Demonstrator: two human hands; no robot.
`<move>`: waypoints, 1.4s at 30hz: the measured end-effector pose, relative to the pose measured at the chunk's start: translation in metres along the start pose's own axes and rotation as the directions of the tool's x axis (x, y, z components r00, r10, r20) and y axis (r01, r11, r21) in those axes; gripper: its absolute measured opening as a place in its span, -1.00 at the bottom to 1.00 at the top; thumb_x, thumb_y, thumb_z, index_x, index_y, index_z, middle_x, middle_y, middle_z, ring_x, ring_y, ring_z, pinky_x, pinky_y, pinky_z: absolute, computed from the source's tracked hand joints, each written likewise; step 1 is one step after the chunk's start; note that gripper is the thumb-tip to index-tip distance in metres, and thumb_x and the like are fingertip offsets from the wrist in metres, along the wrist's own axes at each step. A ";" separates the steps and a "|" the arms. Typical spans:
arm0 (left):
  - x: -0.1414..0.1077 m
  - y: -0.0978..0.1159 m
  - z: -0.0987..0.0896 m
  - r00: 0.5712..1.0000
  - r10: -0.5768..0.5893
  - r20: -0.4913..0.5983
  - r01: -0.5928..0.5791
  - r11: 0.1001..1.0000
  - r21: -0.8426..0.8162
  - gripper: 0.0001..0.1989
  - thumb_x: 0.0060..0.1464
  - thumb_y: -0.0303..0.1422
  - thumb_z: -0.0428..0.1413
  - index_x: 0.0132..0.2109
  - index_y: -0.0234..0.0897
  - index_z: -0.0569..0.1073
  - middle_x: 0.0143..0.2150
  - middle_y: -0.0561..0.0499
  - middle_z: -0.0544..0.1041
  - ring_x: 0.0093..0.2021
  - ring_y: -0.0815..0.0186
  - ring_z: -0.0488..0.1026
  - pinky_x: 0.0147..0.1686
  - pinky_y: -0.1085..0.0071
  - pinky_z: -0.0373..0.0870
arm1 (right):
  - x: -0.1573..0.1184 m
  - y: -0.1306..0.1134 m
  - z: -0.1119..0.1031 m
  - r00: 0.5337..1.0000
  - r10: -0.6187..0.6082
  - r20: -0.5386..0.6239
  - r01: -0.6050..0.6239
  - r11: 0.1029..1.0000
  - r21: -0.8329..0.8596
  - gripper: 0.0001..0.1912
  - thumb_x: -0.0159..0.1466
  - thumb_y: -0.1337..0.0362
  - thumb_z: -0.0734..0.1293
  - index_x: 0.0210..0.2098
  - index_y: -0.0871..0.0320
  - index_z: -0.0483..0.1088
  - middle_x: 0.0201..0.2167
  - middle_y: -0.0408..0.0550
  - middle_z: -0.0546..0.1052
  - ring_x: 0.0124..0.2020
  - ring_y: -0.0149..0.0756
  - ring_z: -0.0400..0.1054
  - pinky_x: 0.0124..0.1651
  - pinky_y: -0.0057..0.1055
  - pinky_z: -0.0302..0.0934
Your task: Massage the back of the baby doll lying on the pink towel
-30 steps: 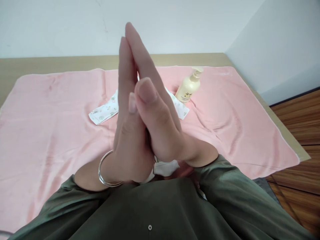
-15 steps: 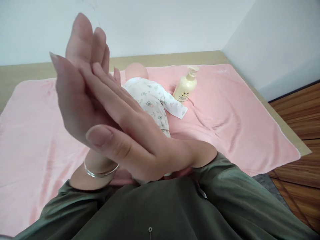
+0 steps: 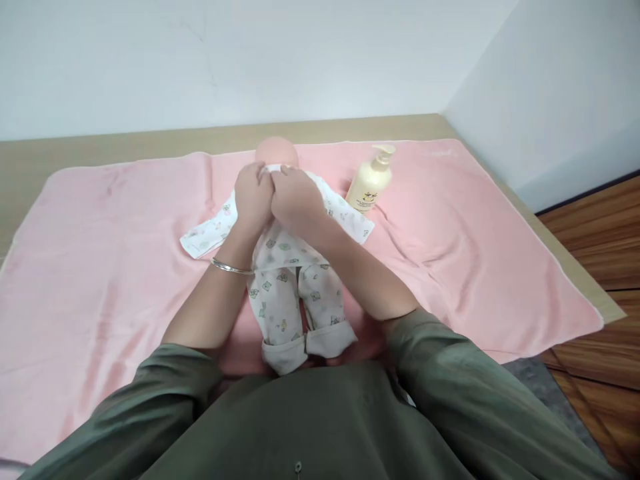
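A baby doll in a white printed shirt and trousers [image 3: 280, 310] lies on the pink blanket, its bald head [image 3: 277, 151] away from me. Side by side at the shirt's collar are my left hand [image 3: 253, 195] and my right hand [image 3: 299, 200]. Both are closed, fingers curled over the top edge of the white shirt [image 3: 285, 243]; the fingertips are partly hidden. A silver bangle [image 3: 231, 267] sits on my left wrist. The doll's sleeves spread out to either side, with no hands showing at their ends. No face shows on the doll.
A cream pump bottle [image 3: 369, 183] stands right of the doll, near its sleeve. The pink blanket [image 3: 125, 267] covers most of the wooden tabletop [image 3: 125, 145]. White walls [image 3: 320, 60] rise behind and at the right. Wood-grain drawers [image 3: 595, 240] are at the right.
My hands were pressed palm to palm, raised close to the camera. They have parted, gone down and forward, and now rest at the doll's collar. Doll and bottle look unmoved.
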State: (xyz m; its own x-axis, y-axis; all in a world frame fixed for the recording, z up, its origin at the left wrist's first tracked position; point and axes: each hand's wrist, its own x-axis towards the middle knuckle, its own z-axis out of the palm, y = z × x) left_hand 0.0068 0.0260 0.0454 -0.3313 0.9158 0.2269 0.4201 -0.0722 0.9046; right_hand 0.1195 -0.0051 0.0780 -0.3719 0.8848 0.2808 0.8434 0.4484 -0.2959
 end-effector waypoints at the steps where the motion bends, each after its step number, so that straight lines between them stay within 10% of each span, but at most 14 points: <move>1: 0.002 -0.008 0.003 1.000 0.019 0.018 -0.020 0.996 0.086 -0.87 0.21 -0.42 0.02 -0.28 -0.24 0.45 -0.03 -0.12 0.62 0.15 0.16 0.47 0.34 0.16 0.36 | 0.005 0.004 0.014 1.000 -0.005 0.023 0.006 1.000 -0.021 -0.51 0.43 0.41 0.01 0.11 0.30 0.48 0.15 0.15 0.54 0.23 -0.09 0.40 0.36 -0.10 0.30; 8: 0.000 -0.024 0.007 1.000 0.004 0.015 -0.007 0.973 0.232 -0.78 0.21 -0.39 -0.09 -0.38 -0.22 0.37 -0.12 -0.18 0.62 0.04 0.08 0.52 0.22 0.12 0.38 | 0.004 0.016 0.057 0.989 -0.003 -0.147 -0.001 1.000 -0.023 -0.39 0.45 0.33 -0.11 0.21 0.27 0.42 0.37 0.08 0.38 0.45 -0.16 0.22 0.51 0.01 0.11; 17: -0.018 -0.046 0.004 0.981 0.186 -0.053 -0.177 0.973 0.150 -0.61 0.22 -0.37 -0.08 0.00 -0.32 0.59 0.08 -0.15 0.65 0.16 0.14 0.53 0.39 0.13 0.32 | 0.002 0.022 0.057 0.997 0.024 -0.076 -0.010 0.984 0.176 -0.48 0.44 0.42 0.08 0.28 0.23 0.42 0.42 0.01 0.33 0.52 -0.12 0.11 0.64 -0.02 -0.09; 26: -0.019 -0.058 -0.001 0.980 0.136 -0.148 -0.136 0.991 0.009 -0.62 0.22 -0.32 -0.04 -0.01 -0.33 0.61 0.09 -0.15 0.65 0.16 0.20 0.55 0.31 0.21 0.43 | -0.032 -0.005 0.047 0.998 -0.061 -0.007 0.061 0.998 0.009 -0.43 0.47 0.33 0.11 0.42 0.41 0.20 0.51 0.28 0.11 0.59 0.13 -0.10 0.63 0.15 -0.20; 32: -0.019 -0.059 -0.003 0.984 0.114 -0.137 -0.124 0.990 -0.068 -0.63 0.24 -0.32 -0.05 -0.04 -0.34 0.61 0.06 -0.15 0.66 0.12 0.21 0.57 0.28 0.23 0.45 | -0.027 0.003 0.039 0.976 -0.179 0.121 0.172 0.983 0.070 -0.41 0.46 0.36 0.08 0.44 0.31 0.20 0.52 0.08 0.14 0.61 0.01 -0.16 0.67 0.11 -0.31; 37: -0.017 -0.059 -0.001 0.978 0.144 -0.150 -0.148 0.989 -0.017 -0.64 0.21 -0.36 -0.02 -0.03 -0.34 0.62 0.06 -0.14 0.66 0.13 0.21 0.56 0.28 0.24 0.44 | 0.004 0.036 0.034 0.985 -0.078 0.154 0.058 0.990 0.131 -0.51 0.52 0.20 0.07 0.33 -0.05 0.39 0.55 -0.15 0.09 0.61 0.10 -0.17 0.61 0.32 -0.29; 42: -0.020 -0.058 -0.001 0.978 0.143 -0.155 -0.148 0.989 -0.019 -0.66 0.20 -0.39 -0.02 -0.05 -0.32 0.62 0.05 -0.11 0.67 0.12 0.23 0.56 0.28 0.25 0.45 | -0.025 0.003 0.035 0.997 0.006 0.074 -0.006 1.000 0.001 -0.44 0.49 0.24 0.13 0.45 0.10 0.22 0.56 0.06 0.02 0.60 0.22 -0.19 0.58 0.35 -0.24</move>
State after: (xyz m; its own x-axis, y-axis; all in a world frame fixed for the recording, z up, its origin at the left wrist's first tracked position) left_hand -0.0120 0.0118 -0.0114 -0.3946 0.8238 0.4070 0.4486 -0.2139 0.8678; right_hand 0.1179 -0.0213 0.0380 -0.3946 0.8945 0.2103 0.8452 0.4431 -0.2987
